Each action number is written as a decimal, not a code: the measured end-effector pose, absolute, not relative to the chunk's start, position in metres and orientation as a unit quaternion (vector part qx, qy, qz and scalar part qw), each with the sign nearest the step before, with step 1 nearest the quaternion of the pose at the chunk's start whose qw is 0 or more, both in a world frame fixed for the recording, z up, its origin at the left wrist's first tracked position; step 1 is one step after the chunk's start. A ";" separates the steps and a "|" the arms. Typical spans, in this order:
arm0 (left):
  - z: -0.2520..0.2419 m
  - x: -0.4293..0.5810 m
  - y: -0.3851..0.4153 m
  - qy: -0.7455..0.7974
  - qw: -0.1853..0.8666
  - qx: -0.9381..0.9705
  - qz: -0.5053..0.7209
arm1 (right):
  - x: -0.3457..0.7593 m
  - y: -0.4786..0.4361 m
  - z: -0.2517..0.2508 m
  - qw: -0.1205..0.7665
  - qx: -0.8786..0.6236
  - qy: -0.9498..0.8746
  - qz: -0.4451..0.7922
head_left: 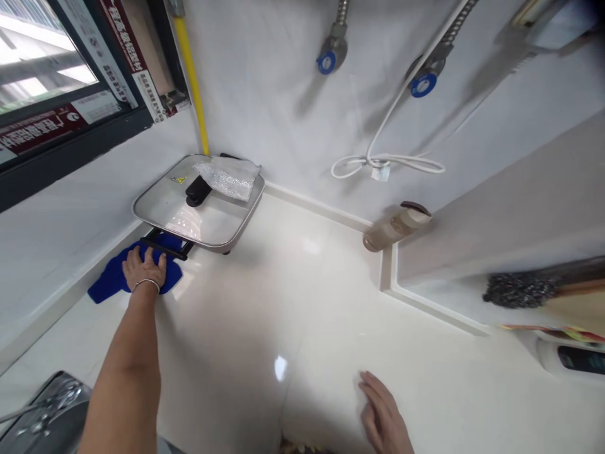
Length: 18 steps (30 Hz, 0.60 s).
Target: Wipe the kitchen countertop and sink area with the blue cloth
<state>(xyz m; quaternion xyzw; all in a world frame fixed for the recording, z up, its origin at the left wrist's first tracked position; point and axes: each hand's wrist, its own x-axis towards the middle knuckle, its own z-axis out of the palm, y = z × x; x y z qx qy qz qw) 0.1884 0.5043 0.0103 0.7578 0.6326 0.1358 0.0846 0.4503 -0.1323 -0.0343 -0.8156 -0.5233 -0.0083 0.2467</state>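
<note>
My left hand (143,268) lies palm down on a blue cloth (113,280) at the far left of the white counter (307,302), fingers pressed onto the cloth, a thin bracelet on the wrist. The cloth sits right in front of a square electric pan (198,217) with a glass lid and black handles. A piece of bubble wrap (229,176) rests on the lid. My right hand (382,413) lies flat on the counter near the front edge, fingers stretched out, holding nothing.
A beige bottle (394,228) lies against the back wall. A white cable (387,165) hangs coiled on the wall below two blue valves. A yellow pipe (193,88) runs up beside a window. A sink corner (42,410) shows at bottom left.
</note>
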 end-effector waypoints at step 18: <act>0.013 0.106 0.351 0.667 0.040 0.734 0.119 | 0.451 -0.130 -0.027 0.343 -0.775 -0.531 0.001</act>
